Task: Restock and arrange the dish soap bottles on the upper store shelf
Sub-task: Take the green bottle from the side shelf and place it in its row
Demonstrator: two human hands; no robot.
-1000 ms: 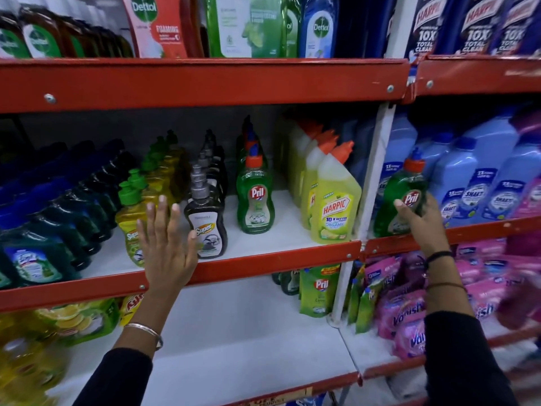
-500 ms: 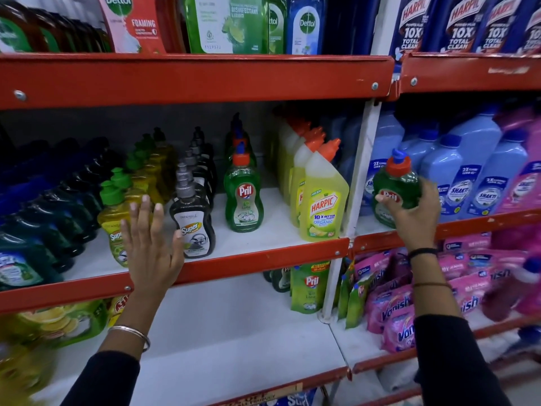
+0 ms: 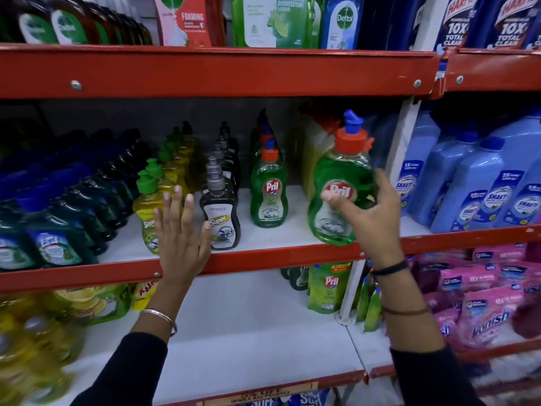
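Head view, close, facing shelf (image 3: pixel 205 259) front.

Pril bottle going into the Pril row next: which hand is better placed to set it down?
Right. The right hand already grips the loose Pril bottle just right of the Pril row. The left hand is open and empty, by the Super bottles.

Held Pril bottle (image 3: pixel 341 197) right of shelved Pril row (image 3: pixel 268 197); Super bottles (image 3: pixel 220 221) further left; Harpic bottles (image 3: pixel 317 159) apparently behind held bottle.
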